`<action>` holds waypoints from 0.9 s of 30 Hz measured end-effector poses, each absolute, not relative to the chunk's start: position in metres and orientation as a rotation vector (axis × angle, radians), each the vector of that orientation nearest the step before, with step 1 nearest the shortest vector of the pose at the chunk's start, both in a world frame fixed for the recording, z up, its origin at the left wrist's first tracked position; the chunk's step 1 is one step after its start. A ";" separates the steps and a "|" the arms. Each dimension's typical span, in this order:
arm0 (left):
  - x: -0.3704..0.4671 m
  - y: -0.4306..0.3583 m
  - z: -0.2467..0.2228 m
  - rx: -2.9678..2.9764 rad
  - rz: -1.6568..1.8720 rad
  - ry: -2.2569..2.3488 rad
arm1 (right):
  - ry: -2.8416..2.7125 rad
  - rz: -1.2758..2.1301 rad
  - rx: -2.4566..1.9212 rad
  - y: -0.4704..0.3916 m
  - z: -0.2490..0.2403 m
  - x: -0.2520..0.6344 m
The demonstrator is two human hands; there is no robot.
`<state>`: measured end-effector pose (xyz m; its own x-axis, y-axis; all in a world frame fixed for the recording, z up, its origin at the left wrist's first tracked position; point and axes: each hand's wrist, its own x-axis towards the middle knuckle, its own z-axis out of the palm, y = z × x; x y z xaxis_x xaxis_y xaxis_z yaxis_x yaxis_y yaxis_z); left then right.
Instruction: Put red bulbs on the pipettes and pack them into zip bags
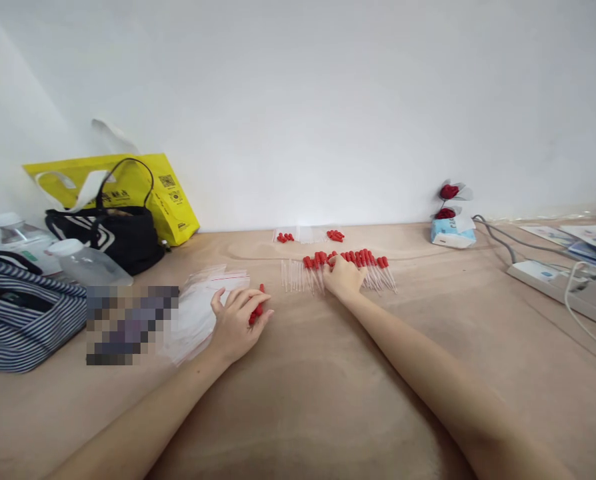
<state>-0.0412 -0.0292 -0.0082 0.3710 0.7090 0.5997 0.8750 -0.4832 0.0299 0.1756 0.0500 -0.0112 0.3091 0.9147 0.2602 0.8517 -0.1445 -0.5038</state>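
Left hand [239,323] half-curled, a few red bulbs [257,313] loosely held between fingers and thumb. Right hand [345,275] bent over the row of red-topped tubes [373,267] mid-table, fingertips at the tops; cannot tell whether pinching. Bare clear tubes [292,275] at row's left end. Plastic bags [191,320] beside left hand.

So the tube row [365,259] sits on the table [298,400], two cap piles [335,235] behind it, baggies [193,327] off left, handbag [133,243] further left, power strip [533,272] way over right.
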 end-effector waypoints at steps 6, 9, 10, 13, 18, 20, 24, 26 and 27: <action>-0.045 -0.023 -0.010 -2.379 -0.753 -1.423 | -1.598 0.081 -2.032 0.053 -0.012 0.168; -0.048 -0.022 -0.008 -2.388 -0.713 -1.451 | -1.646 -0.008 -1.950 0.051 -0.011 0.164; -0.048 -0.022 -0.007 -2.379 -0.691 -1.474 | -1.692 -0.017 -1.911 0.050 -0.010 0.161; -0.049 -0.024 0.000 -2.295 -0.599 -1.572 | -1.851 0.008 -1.854 0.048 -0.008 0.148; -0.050 -0.029 0.006 -2.168 -0.471 -1.633 | -1.905 0.043 -1.962 0.051 -0.007 0.128; -0.051 -0.029 0.003 -2.179 -0.442 -1.638 | -1.906 0.055 -1.989 0.054 -0.007 0.124; -0.053 -0.023 -0.011 -2.364 -0.428 -1.553 | -1.922 0.098 -2.034 0.058 -0.007 0.122; -0.051 -0.018 -0.019 -2.450 -0.459 -1.511 | -1.913 0.096 -2.040 0.058 -0.007 0.123; -0.049 -0.016 -0.022 -2.474 -0.488 -1.502 | -1.907 0.083 -2.031 0.057 -0.006 0.125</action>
<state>-0.0490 -0.0157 -0.0219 0.4271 0.8195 0.3821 0.8877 -0.4604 -0.0047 0.1248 0.0567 -0.0063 0.0909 0.9765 0.1953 0.9559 -0.0306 -0.2920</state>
